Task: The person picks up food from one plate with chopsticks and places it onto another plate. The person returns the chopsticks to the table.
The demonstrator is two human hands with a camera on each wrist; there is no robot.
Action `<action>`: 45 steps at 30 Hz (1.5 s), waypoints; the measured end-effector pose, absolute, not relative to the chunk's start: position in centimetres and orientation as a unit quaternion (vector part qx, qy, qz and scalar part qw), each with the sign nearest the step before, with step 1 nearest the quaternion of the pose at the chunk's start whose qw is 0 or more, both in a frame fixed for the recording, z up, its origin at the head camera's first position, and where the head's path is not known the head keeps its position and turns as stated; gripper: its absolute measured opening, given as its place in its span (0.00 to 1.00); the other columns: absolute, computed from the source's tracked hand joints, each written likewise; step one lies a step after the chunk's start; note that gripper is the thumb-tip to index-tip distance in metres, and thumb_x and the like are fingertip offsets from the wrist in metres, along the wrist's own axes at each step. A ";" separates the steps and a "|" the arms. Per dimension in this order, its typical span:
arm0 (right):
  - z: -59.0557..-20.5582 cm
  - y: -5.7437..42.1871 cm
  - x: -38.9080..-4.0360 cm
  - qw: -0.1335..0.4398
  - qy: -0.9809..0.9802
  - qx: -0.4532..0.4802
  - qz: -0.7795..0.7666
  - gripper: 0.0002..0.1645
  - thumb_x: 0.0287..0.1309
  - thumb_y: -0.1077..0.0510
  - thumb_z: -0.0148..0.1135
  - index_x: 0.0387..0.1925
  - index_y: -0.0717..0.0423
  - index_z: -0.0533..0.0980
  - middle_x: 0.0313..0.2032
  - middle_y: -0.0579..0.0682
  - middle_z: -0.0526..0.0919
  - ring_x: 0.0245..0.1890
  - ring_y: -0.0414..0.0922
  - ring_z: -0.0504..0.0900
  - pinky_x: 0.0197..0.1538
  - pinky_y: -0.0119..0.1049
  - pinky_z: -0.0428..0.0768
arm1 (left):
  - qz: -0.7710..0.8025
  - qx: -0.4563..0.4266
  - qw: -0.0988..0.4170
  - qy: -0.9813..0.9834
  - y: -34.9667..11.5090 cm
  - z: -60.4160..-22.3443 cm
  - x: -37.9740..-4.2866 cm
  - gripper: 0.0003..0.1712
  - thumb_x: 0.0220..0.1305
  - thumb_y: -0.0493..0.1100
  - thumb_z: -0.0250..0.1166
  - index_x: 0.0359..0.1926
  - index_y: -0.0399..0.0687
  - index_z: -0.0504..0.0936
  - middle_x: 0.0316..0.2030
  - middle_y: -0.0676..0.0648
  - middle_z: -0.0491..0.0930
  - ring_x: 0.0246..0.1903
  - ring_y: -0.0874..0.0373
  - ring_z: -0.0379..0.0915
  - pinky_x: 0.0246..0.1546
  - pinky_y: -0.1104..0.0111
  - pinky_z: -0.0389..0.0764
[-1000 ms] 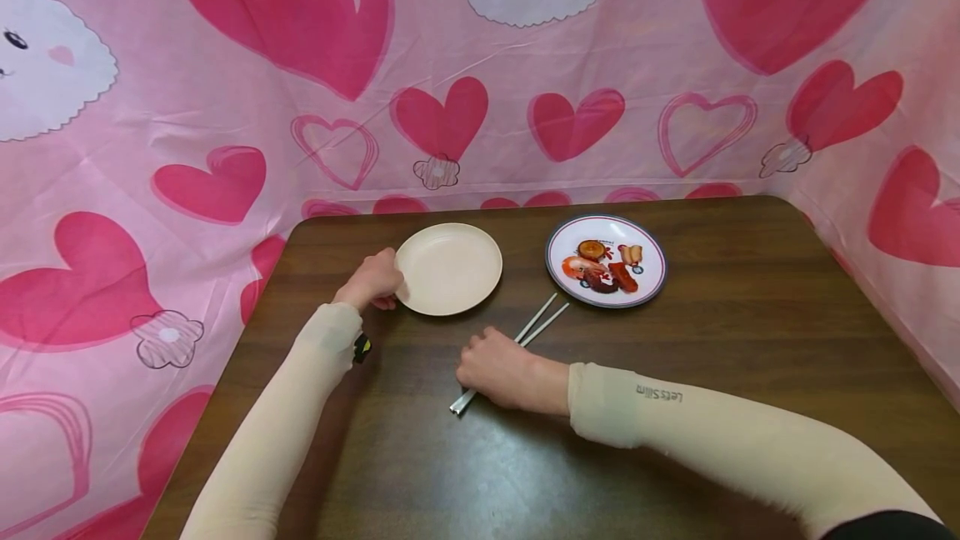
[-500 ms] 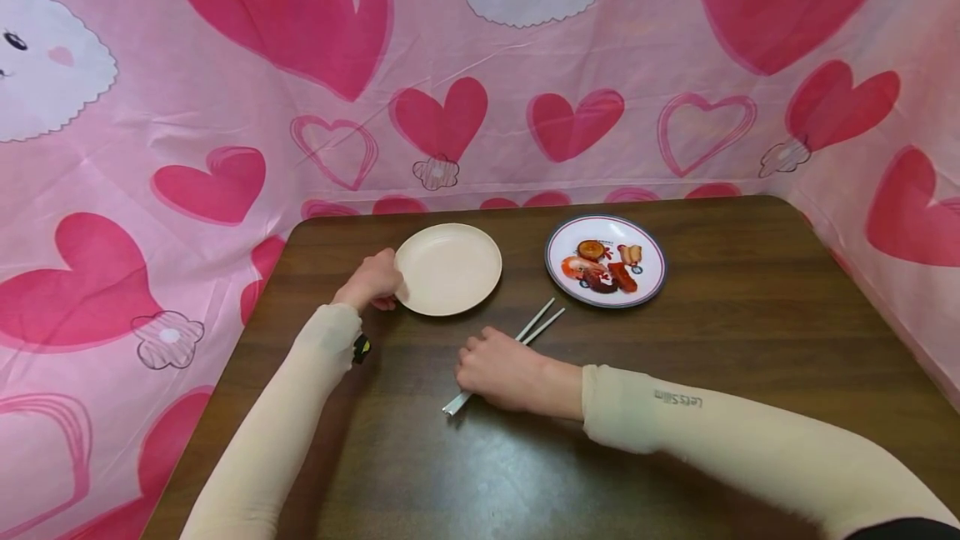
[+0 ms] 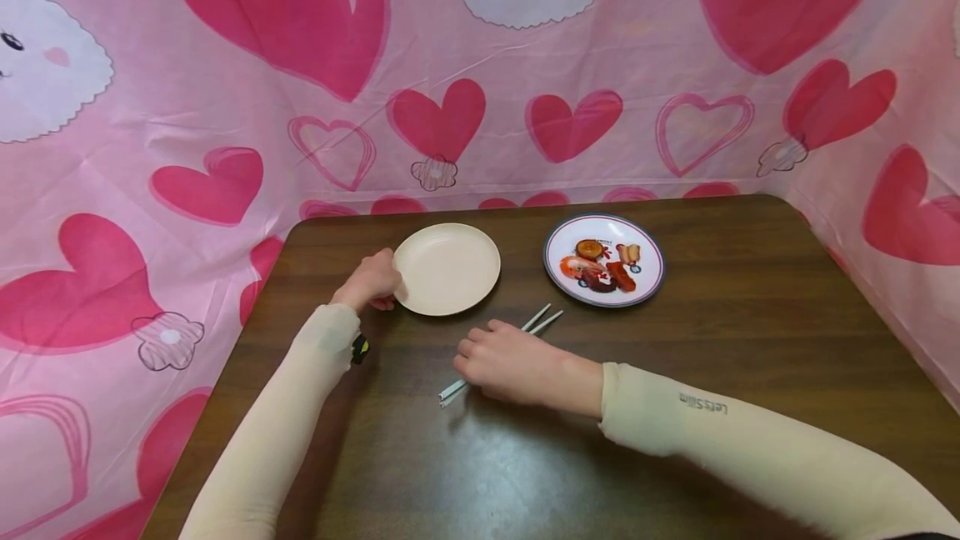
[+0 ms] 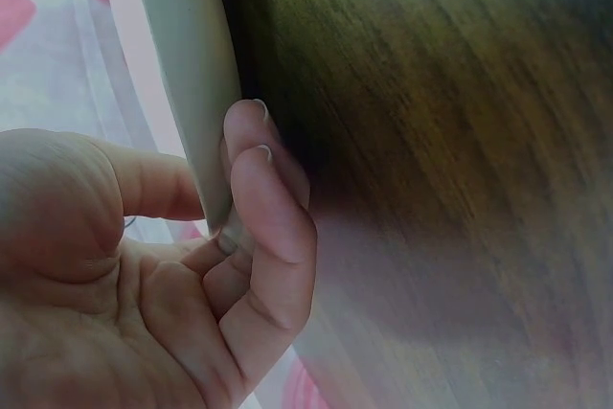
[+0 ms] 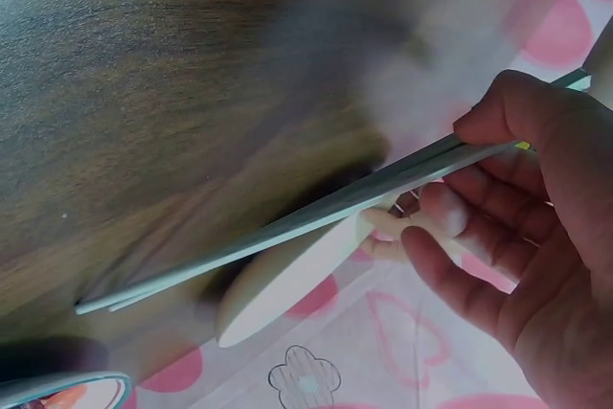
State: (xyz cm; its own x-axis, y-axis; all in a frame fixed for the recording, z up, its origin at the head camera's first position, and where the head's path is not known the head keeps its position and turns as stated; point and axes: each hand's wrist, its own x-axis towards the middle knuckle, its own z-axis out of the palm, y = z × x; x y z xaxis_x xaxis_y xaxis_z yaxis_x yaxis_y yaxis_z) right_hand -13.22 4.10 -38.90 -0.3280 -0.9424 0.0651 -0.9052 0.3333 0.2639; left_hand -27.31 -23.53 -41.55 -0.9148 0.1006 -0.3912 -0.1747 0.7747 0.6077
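Observation:
My left hand (image 3: 369,280) grips the left edge of a plain cream plate (image 3: 447,268). In the left wrist view the thumb lies over the rim of the plate (image 4: 187,55) and the fingers curl beneath it. Toward the middle of the table, my right hand (image 3: 517,362) holds a pair of pale chopsticks (image 3: 449,392), their thin tips pointing away and to the right. The right wrist view has the thumb pressing the chopsticks (image 5: 316,215) against the fingers, with the table surface below them.
A white plate with a blue rim (image 3: 558,232) stands right of the cream one, bearing several food pieces, among them a shrimp (image 3: 576,266) and a round brown slice (image 3: 590,249). Pink heart-patterned cloth (image 3: 330,65) surrounds the back and sides of the wooden table (image 3: 750,315).
My right hand has turned slightly, and the chopsticks' thick ends have shifted left and up while their tips drew back a little. The left hand and both plates have stayed put.

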 end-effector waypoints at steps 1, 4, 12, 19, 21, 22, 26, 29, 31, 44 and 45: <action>-38.8 4.2 -13.2 0.102 -0.809 0.572 -0.086 0.09 0.64 0.50 0.71 0.43 0.47 0.83 0.40 0.43 0.85 0.43 0.44 0.81 0.42 0.39 0.79 | 0.334 -0.021 0.205 0.920 -23.5 -41.5 -27.3 0.32 0.54 0.32 0.71 0.57 0.31 0.67 0.41 0.31 0.78 0.23 0.46 0.82 0.26 0.56 0.87; -38.5 4.3 -13.1 0.096 -0.807 0.577 -0.077 0.10 0.65 0.50 0.71 0.44 0.48 0.83 0.41 0.43 0.85 0.43 0.44 0.81 0.43 0.38 0.79 | 0.318 -0.030 0.202 0.926 -23.0 -40.9 -26.7 0.32 0.55 0.31 0.70 0.59 0.31 0.66 0.44 0.30 0.77 0.24 0.47 0.82 0.27 0.56 0.87; -37.5 5.0 -13.3 0.075 -0.805 0.588 -0.023 0.11 0.63 0.52 0.73 0.43 0.50 0.82 0.39 0.44 0.83 0.41 0.44 0.81 0.44 0.36 0.81 | 0.314 -0.028 0.194 0.929 -23.0 -41.2 -26.8 0.33 0.56 0.31 0.69 0.60 0.31 0.66 0.44 0.30 0.77 0.23 0.48 0.81 0.25 0.58 0.86; -37.2 6.0 -13.5 0.077 -0.806 0.587 0.022 0.12 0.60 0.56 0.75 0.42 0.52 0.81 0.37 0.45 0.80 0.38 0.44 0.82 0.44 0.37 0.82 | 0.313 -0.032 0.192 0.930 -22.9 -41.2 -27.0 0.36 0.57 0.31 0.69 0.65 0.31 0.64 0.44 0.30 0.76 0.23 0.48 0.81 0.25 0.58 0.86; -37.1 6.3 -13.4 0.077 -0.808 0.584 0.029 0.13 0.60 0.55 0.76 0.43 0.52 0.80 0.37 0.46 0.80 0.38 0.44 0.82 0.43 0.36 0.83 | 0.312 -0.031 0.192 0.930 -22.8 -41.1 -27.0 0.36 0.57 0.31 0.69 0.65 0.31 0.64 0.44 0.29 0.76 0.23 0.48 0.81 0.25 0.58 0.86; -37.0 6.4 -13.4 0.078 -0.808 0.583 0.031 0.14 0.59 0.55 0.76 0.43 0.52 0.80 0.37 0.46 0.80 0.37 0.44 0.82 0.43 0.36 0.83 | 0.312 -0.032 0.192 0.930 -22.7 -41.1 -27.1 0.36 0.57 0.31 0.69 0.65 0.31 0.64 0.44 0.29 0.76 0.23 0.48 0.81 0.25 0.58 0.86; -36.8 6.8 -13.2 0.083 -0.809 0.581 0.043 0.13 0.59 0.57 0.76 0.42 0.53 0.79 0.36 0.46 0.79 0.36 0.43 0.81 0.40 0.35 0.83 | 0.308 -0.033 0.193 0.931 -22.7 -41.1 -27.0 0.35 0.57 0.30 0.69 0.64 0.31 0.64 0.46 0.29 0.76 0.23 0.48 0.81 0.24 0.58 0.86; -36.6 7.1 -13.1 0.092 -0.809 0.578 0.055 0.12 0.58 0.59 0.74 0.40 0.53 0.79 0.34 0.45 0.77 0.34 0.43 0.81 0.37 0.36 0.82 | 0.306 -0.032 0.195 0.931 -22.8 -41.0 -27.0 0.35 0.57 0.30 0.69 0.64 0.31 0.64 0.47 0.28 0.76 0.23 0.48 0.81 0.24 0.58 0.86; -36.5 7.3 -13.0 0.098 -0.810 0.574 0.068 0.12 0.57 0.60 0.74 0.39 0.54 0.78 0.33 0.45 0.76 0.33 0.42 0.80 0.35 0.35 0.82 | 0.305 -0.032 0.198 0.931 -22.8 -41.0 -27.0 0.36 0.58 0.31 0.69 0.65 0.30 0.64 0.47 0.28 0.76 0.23 0.48 0.81 0.24 0.58 0.86; -35.9 8.7 -13.0 0.112 -0.817 0.551 0.127 0.11 0.56 0.65 0.70 0.35 0.54 0.73 0.30 0.44 0.70 0.27 0.39 0.73 0.28 0.30 0.75 | 0.304 -0.032 0.195 0.932 -22.9 -41.4 -27.0 0.35 0.57 0.30 0.69 0.64 0.31 0.65 0.44 0.29 0.78 0.22 0.48 0.81 0.23 0.58 0.86; -35.9 8.8 -13.0 0.117 -0.815 0.552 0.127 0.11 0.56 0.65 0.69 0.35 0.54 0.73 0.30 0.44 0.70 0.27 0.39 0.72 0.28 0.29 0.75 | 0.305 -0.032 0.194 0.932 -22.9 -41.4 -27.1 0.35 0.57 0.30 0.69 0.64 0.31 0.65 0.44 0.29 0.78 0.22 0.48 0.81 0.23 0.58 0.86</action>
